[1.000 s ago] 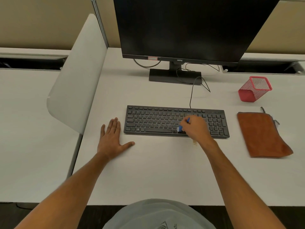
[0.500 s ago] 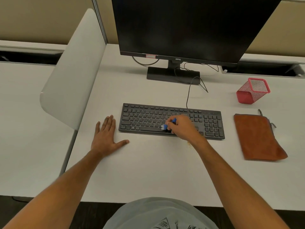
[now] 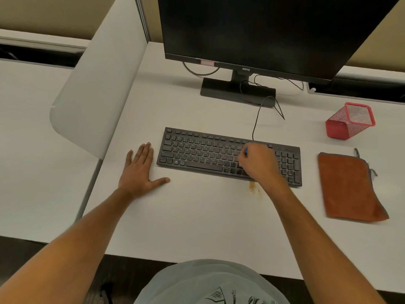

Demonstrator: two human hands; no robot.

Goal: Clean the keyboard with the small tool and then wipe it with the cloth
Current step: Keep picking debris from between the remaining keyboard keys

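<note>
Plain white laminate desk (image 3: pixel 197 216), with a rounded pale grey divider panel (image 3: pixel 98 88) splitting it from the neighbouring white desk (image 3: pixel 32 150) on the left. Beige wall (image 3: pixel 65 14) behind, dark floor (image 3: pixel 122 268) underneath, soft warm lighting.

There is one view only, from a wide-angle camera on the person's head. It looks forward and steeply down over the desk (image 3: pixel 197 216), from close above its near edge. The person's torso fills the bottom middle, and both forearms run up from the lower corners. The keyboard (image 3: pixel 208 154) lies about mid-frame. The monitor (image 3: pixel 274 29) stands at the far side, its top cut off by the frame. Straight edges bow toward the borders, as a wide lens gives.
</note>
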